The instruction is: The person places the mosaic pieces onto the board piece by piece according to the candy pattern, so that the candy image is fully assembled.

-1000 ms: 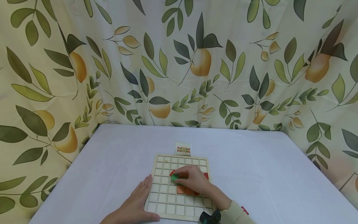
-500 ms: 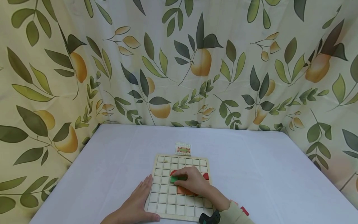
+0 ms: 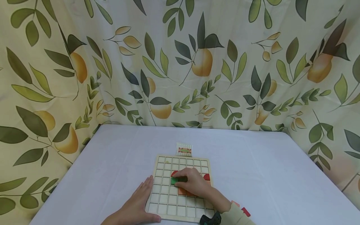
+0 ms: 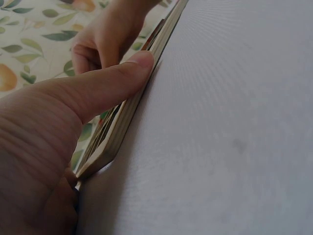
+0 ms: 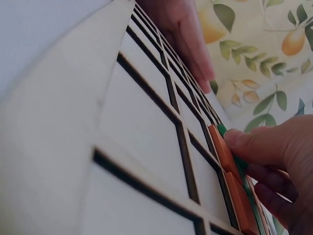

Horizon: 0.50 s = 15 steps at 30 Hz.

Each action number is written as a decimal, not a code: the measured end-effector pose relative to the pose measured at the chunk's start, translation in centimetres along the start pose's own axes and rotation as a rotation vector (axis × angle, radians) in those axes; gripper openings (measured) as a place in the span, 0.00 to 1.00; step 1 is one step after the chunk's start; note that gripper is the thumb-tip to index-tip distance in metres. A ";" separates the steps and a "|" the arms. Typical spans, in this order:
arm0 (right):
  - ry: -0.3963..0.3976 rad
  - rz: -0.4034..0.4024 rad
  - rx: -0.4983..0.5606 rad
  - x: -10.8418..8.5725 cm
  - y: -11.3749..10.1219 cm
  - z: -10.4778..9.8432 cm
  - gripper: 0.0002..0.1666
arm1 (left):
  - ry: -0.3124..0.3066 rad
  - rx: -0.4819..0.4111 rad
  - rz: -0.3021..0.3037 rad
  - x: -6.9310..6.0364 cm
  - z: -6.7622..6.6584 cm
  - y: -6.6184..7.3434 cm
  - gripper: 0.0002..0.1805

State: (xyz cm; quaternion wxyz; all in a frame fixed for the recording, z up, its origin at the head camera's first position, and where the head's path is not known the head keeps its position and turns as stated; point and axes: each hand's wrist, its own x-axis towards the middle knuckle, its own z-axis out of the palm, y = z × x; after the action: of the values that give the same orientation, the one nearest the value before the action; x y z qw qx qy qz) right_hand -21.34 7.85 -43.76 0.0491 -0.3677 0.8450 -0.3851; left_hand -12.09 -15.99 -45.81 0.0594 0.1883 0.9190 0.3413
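Observation:
A pale gridded board (image 3: 161,200) lies on the white table. My right hand (image 3: 194,182) pinches a green tile (image 3: 174,181) between thumb and fingers at a cell left of the board's middle. In the right wrist view that green tile (image 5: 222,129) sits just beyond orange tiles (image 5: 239,198). Red pieces (image 3: 207,177) show at either side of my right hand, which hides part of the middle rows. My left hand (image 3: 135,200) rests along the board's left side, fingers straight. In the left wrist view, its thumb (image 4: 115,81) lies over the board's near edge.
Behind the board stands a small card (image 3: 184,150) with a printed grid pattern. A loose red piece (image 3: 246,212) and a light orange one (image 3: 235,203) lie by my right sleeve (image 3: 236,215). A leaf-and-fruit curtain (image 3: 180,93) hangs behind the table.
My right hand has shifted very slightly left and toward me with the green tile, which now lies flatter at its cell. My left hand stays put.

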 end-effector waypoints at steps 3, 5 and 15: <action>-0.002 -0.004 -0.002 0.0 -0.1 0.1 0.13 | 0.004 0.005 0.009 0.0 0.0 0.0 0.71; 0.001 -0.006 -0.006 0.0 -0.2 0.1 0.13 | 0.005 0.009 0.011 0.0 0.0 0.0 0.70; -0.009 0.026 0.008 0.2 -0.3 0.1 0.13 | 0.003 0.012 0.011 0.0 0.0 0.0 0.70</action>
State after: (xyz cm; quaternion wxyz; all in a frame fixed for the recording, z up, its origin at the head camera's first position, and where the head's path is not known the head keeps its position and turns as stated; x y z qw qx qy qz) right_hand -21.21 7.52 -43.60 0.0594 -0.3581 0.8480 -0.3863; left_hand -12.07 -16.00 -45.80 0.0552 0.1933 0.9200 0.3365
